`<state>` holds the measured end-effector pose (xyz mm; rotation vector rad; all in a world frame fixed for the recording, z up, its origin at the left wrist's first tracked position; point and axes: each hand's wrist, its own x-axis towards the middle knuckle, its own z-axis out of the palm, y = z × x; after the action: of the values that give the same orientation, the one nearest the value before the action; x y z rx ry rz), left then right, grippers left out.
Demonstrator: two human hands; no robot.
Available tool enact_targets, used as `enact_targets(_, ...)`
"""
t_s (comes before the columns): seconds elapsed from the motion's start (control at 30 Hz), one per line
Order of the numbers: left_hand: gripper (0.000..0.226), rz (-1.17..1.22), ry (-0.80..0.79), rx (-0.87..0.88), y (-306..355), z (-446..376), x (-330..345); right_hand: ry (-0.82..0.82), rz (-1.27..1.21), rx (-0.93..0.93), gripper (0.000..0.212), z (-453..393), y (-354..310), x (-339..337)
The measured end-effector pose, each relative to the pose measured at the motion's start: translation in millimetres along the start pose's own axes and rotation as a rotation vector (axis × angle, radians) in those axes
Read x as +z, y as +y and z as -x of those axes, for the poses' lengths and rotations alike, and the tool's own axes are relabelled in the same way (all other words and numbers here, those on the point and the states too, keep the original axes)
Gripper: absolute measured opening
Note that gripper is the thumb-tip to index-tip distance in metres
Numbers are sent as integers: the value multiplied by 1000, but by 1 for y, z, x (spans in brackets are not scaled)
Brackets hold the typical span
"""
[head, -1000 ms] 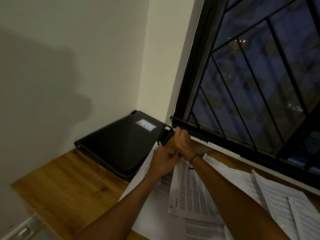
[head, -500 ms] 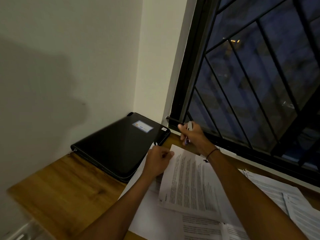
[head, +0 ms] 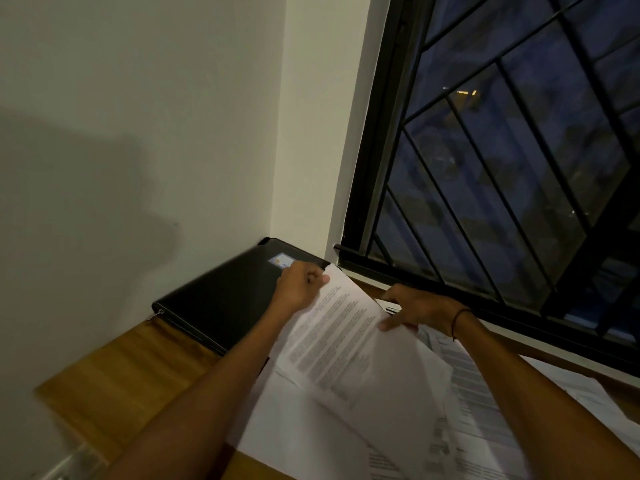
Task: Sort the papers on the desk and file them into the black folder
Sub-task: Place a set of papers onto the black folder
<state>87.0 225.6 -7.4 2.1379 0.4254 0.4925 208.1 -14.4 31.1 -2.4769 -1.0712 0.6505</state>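
A closed black folder point(head: 221, 299) with a small label lies on the wooden desk point(head: 114, 375) in the corner by the wall. A printed sheet point(head: 346, 344) is lifted off the pile, tilted up toward the folder. My left hand point(head: 301, 285) pinches its top left corner, just over the folder's near edge. My right hand point(head: 415, 308) holds the sheet's right edge with the thumb on top. More printed papers point(head: 464, 393) lie spread on the desk under and right of my arms.
A barred window point(head: 502, 168) with a black frame runs along the desk's far right side. The white wall point(head: 138, 133) closes the left and back. A blank white sheet point(head: 294, 427) lies near the front.
The right hand came down from the window sill, where it held a small object, and took the sheet's right edge. Both hands lifted the sheet toward the folder.
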Motion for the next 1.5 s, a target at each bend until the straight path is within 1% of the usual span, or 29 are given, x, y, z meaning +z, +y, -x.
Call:
enact_targets(0.07,27,-87,39,51,7,-13,-14,-8,-79,-80,67,-10,5,7)
enact_targets(0.1,22,-134,74,71,12,-20,-19,24,-153,-113,61,-15,3,13)
enact_targets(0.13,16,-159,114,87,19,-26,-23,77,-255,-132,47,-18,-2,21)
enact_targets(0.17,20,-182,158,102,26,-30,-26,137,-393,-127,31,-23,-7,29)
enact_targets(0.2,33,-222,204,128,31,-34,-28,185,-552,-119,19,-29,-13,37)
enact_targets(0.23,47,-273,240,155,34,-36,-30,212,-712,-98,10,-36,-18,44)
enact_targets(0.27,56,-320,265,170,34,-37,-32,219,-843,-77,5,-43,-24,52)
enact_targets(0.3,59,-356,271,173,30,-36,-34,231,-923,-52,4,-53,-28,58)
enact_targets(0.33,57,-384,254,162,23,-35,-37,242,-958,-20,5,-62,-33,63)
enact_targets(0.43,43,-448,175,116,-12,-28,-47,277,-987,75,9,-86,-57,74)
enact_targets(0.5,41,-467,134,84,-32,-23,-55,272,-993,146,9,-100,-75,83)
enact_targets(0.53,41,-477,119,55,-40,-20,-58,270,-985,166,10,-107,-84,87)
enact_targets(0.63,48,-524,74,-27,-59,-12,-69,321,-836,159,27,-122,-103,101)
enact_targets(0.67,51,-547,54,-46,-65,-9,-71,338,-782,148,29,-123,-108,104)
enact_targets(0.73,58,-586,23,-73,-74,-4,-75,338,-748,135,24,-121,-116,104)
enact_targets(0.87,69,-639,70,-44,-84,6,-76,278,-645,164,34,-119,-129,97)
enact_targets(0.93,71,-659,97,-31,-87,11,-76,289,-561,220,27,-120,-133,91)
enact_targets(1.0,72,-678,87,-13,-91,13,-76,361,-429,230,21,-121,-133,86)
enact_targets(1.07,69,-690,71,17,-95,13,-74,458,-245,187,22,-120,-136,81)
enact_targets(1.1,67,-679,75,30,-96,13,-74,481,-181,158,21,-121,-140,79)
enact_targets(1.17,62,-621,110,48,-97,13,-75,453,-125,107,19,-127,-149,75)
enact_targets(1.2,60,-586,138,55,-97,13,-77,435,-99,102,24,-133,-154,74)
enact_targets(1.27,60,-533,179,60,-98,14,-82,449,-27,109,39,-147,-163,75)
enact_targets(1.33,54,-517,193,45,-99,15,-88,460,94,100,47,-161,-171,83)
enact_targets(1.43,47,-550,184,28,-102,18,-93,333,190,121,81,-167,-177,95)
enact_targets(1.47,47,-559,178,25,-103,20,-94,312,228,119,89,-166,-178,97)
enact_targets(1.5,47,-562,177,24,-103,22,-94,327,271,111,92,-164,-177,98)
